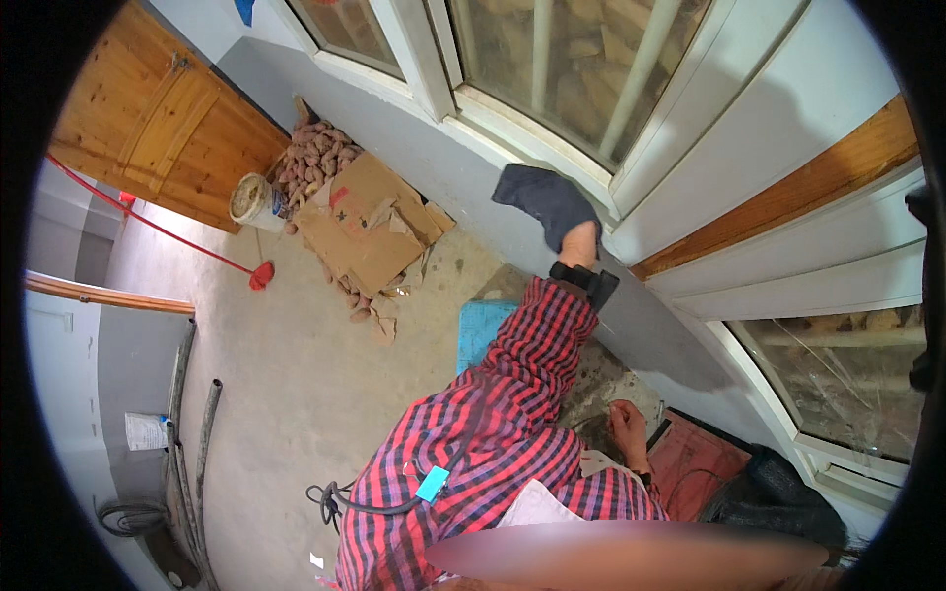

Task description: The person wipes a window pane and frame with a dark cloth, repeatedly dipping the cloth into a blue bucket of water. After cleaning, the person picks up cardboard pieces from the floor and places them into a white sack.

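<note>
My left arm stretches to the window sill (502,140). A dark grey cloth (543,199) covers my left hand (580,240) from the wrist on, so the fingers are hidden. The cloth lies against the sill and the grey wall just under it. Lower down, my right hand (628,427) hangs over the stained floor with its fingers loosely curled and nothing visible in them. A red flat panel (691,469) with a dark edge is close to its right. Below my left forearm, a blue plastic object (477,332) is partly hidden by the sleeve.
Cardboard (377,229) lies beside heaped sweet potatoes (318,151) and a white bucket (255,201). A red long-handled tool (261,275) reaches in from the left, near a wooden door (170,111). Dark pipes (208,428) lie at left. Black netting or sheeting (783,506) is at lower right.
</note>
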The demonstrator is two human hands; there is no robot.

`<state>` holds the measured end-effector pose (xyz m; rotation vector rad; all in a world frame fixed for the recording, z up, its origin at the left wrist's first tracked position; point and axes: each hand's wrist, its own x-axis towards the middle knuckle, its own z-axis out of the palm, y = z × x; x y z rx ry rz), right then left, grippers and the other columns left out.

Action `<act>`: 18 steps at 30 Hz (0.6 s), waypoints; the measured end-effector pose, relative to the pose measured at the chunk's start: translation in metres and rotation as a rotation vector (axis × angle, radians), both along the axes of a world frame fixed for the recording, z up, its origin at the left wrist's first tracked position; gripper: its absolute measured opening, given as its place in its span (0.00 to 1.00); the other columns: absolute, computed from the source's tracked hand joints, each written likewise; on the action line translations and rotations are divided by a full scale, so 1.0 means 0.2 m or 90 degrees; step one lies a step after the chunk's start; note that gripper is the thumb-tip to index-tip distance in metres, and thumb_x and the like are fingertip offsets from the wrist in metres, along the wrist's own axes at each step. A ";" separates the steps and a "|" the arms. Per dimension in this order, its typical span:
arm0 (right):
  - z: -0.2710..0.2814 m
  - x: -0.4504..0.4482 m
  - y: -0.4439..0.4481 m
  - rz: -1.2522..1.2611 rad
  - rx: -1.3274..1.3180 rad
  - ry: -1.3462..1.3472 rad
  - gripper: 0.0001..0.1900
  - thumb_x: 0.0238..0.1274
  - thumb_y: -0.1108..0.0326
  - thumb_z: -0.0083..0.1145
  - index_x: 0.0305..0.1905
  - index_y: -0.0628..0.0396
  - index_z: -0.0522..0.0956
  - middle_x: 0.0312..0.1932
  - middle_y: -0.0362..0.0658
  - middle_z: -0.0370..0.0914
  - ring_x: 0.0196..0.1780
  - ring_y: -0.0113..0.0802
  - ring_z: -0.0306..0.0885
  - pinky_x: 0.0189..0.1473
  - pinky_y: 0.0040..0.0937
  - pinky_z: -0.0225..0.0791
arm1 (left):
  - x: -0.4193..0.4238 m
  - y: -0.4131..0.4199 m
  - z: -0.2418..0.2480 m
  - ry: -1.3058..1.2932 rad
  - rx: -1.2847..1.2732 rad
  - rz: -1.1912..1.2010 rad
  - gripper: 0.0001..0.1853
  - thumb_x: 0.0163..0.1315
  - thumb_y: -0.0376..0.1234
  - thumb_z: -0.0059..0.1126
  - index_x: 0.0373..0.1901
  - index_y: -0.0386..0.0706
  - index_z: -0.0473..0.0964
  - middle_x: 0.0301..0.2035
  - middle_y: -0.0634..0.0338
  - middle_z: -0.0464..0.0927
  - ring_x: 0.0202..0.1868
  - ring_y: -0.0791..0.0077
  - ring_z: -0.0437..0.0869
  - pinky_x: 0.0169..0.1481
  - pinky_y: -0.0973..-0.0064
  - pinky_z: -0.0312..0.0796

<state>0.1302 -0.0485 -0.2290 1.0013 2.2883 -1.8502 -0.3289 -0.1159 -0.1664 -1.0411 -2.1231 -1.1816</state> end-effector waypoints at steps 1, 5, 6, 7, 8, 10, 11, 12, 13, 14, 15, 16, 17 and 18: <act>0.01 0.00 0.00 -0.021 0.021 -0.037 0.13 0.77 0.60 0.55 0.50 0.59 0.79 0.26 0.38 0.76 0.27 0.22 0.70 0.28 0.26 0.61 | -0.08 -0.04 -0.01 0.005 -0.011 0.010 0.18 0.65 0.40 0.58 0.51 0.41 0.80 0.51 0.49 0.81 0.52 0.57 0.83 0.57 0.60 0.73; 0.05 0.15 -0.04 -0.084 0.025 -0.062 0.13 0.77 0.60 0.55 0.50 0.59 0.79 0.25 0.37 0.75 0.26 0.23 0.70 0.27 0.26 0.62 | -0.41 -0.22 -0.02 0.006 -0.043 0.121 0.18 0.64 0.40 0.58 0.51 0.40 0.81 0.52 0.49 0.81 0.52 0.57 0.83 0.57 0.60 0.73; 0.05 0.21 -0.05 -0.095 0.020 -0.086 0.13 0.77 0.60 0.55 0.50 0.59 0.79 0.25 0.38 0.75 0.26 0.23 0.70 0.27 0.27 0.61 | -0.47 -0.28 -0.01 0.001 -0.051 0.150 0.18 0.64 0.40 0.58 0.52 0.40 0.81 0.52 0.49 0.81 0.52 0.57 0.83 0.57 0.60 0.73; 0.04 0.27 -0.06 -0.131 0.009 -0.155 0.13 0.77 0.60 0.55 0.50 0.59 0.79 0.25 0.38 0.75 0.26 0.23 0.70 0.27 0.27 0.61 | -0.54 -0.33 0.01 0.003 -0.058 0.183 0.18 0.64 0.40 0.58 0.52 0.40 0.81 0.52 0.49 0.81 0.52 0.57 0.83 0.57 0.60 0.74; 0.02 0.32 -0.08 -0.144 -0.003 -0.128 0.13 0.76 0.60 0.56 0.49 0.60 0.79 0.24 0.38 0.75 0.26 0.23 0.69 0.27 0.27 0.61 | -0.59 -0.38 0.04 -0.002 -0.067 0.210 0.19 0.64 0.40 0.58 0.52 0.40 0.81 0.52 0.49 0.81 0.52 0.56 0.83 0.57 0.60 0.74; -0.02 0.40 -0.10 -0.140 -0.004 -0.096 0.13 0.76 0.60 0.56 0.49 0.61 0.80 0.25 0.38 0.77 0.26 0.24 0.71 0.28 0.28 0.64 | -0.67 -0.44 0.09 -0.015 -0.080 0.261 0.19 0.64 0.41 0.58 0.52 0.40 0.81 0.52 0.48 0.82 0.53 0.56 0.83 0.57 0.59 0.74; -0.04 0.43 -0.10 -0.144 -0.029 -0.108 0.14 0.76 0.60 0.56 0.49 0.62 0.80 0.25 0.38 0.77 0.27 0.24 0.72 0.28 0.28 0.65 | -0.69 -0.46 0.11 -0.027 -0.084 0.277 0.19 0.64 0.41 0.58 0.52 0.40 0.81 0.52 0.48 0.82 0.53 0.56 0.83 0.57 0.59 0.74; -0.06 0.45 -0.10 -0.147 -0.041 -0.114 0.14 0.75 0.60 0.56 0.48 0.62 0.80 0.25 0.38 0.77 0.25 0.24 0.72 0.28 0.28 0.65 | -0.67 -0.46 0.12 -0.035 -0.079 0.291 0.19 0.64 0.41 0.59 0.52 0.40 0.81 0.52 0.48 0.82 0.53 0.56 0.83 0.57 0.59 0.74; -0.07 0.46 -0.10 -0.142 -0.002 -0.100 0.13 0.75 0.61 0.56 0.48 0.62 0.79 0.25 0.38 0.77 0.26 0.24 0.72 0.28 0.28 0.65 | -0.63 -0.44 0.13 -0.039 -0.071 0.297 0.19 0.64 0.41 0.59 0.52 0.40 0.81 0.52 0.48 0.82 0.53 0.56 0.83 0.57 0.59 0.74; -0.08 0.45 -0.10 -0.133 0.012 -0.095 0.12 0.75 0.61 0.56 0.48 0.61 0.79 0.25 0.39 0.77 0.26 0.24 0.71 0.28 0.28 0.64 | -0.57 -0.40 0.12 -0.042 -0.063 0.293 0.19 0.64 0.41 0.59 0.52 0.40 0.81 0.52 0.48 0.82 0.53 0.56 0.83 0.57 0.59 0.74; -0.08 0.44 -0.09 -0.120 0.000 -0.126 0.12 0.75 0.62 0.56 0.48 0.61 0.79 0.25 0.39 0.77 0.26 0.25 0.71 0.28 0.29 0.64 | -0.46 -0.35 0.09 -0.045 -0.056 0.279 0.19 0.64 0.41 0.59 0.52 0.40 0.81 0.52 0.48 0.82 0.53 0.56 0.83 0.57 0.59 0.74; -0.08 0.41 -0.08 -0.113 -0.010 -0.130 0.12 0.76 0.61 0.56 0.48 0.61 0.79 0.25 0.39 0.78 0.26 0.24 0.71 0.28 0.28 0.65 | -0.34 -0.28 0.05 -0.049 -0.047 0.257 0.19 0.64 0.41 0.59 0.52 0.40 0.81 0.52 0.48 0.82 0.53 0.55 0.83 0.57 0.59 0.74; -0.06 0.38 -0.07 -0.073 0.017 -0.076 0.12 0.75 0.61 0.56 0.49 0.61 0.79 0.25 0.39 0.78 0.26 0.24 0.73 0.28 0.28 0.65 | -0.20 -0.21 0.02 -0.051 -0.034 0.223 0.19 0.64 0.41 0.59 0.52 0.40 0.82 0.52 0.48 0.82 0.53 0.55 0.84 0.57 0.59 0.74; -0.06 0.32 -0.05 -0.045 0.033 -0.063 0.13 0.74 0.61 0.56 0.49 0.61 0.79 0.25 0.39 0.78 0.26 0.24 0.74 0.28 0.27 0.66 | -0.06 -0.12 -0.02 -0.051 -0.020 0.186 0.20 0.64 0.41 0.59 0.52 0.40 0.82 0.53 0.47 0.82 0.53 0.55 0.84 0.57 0.59 0.74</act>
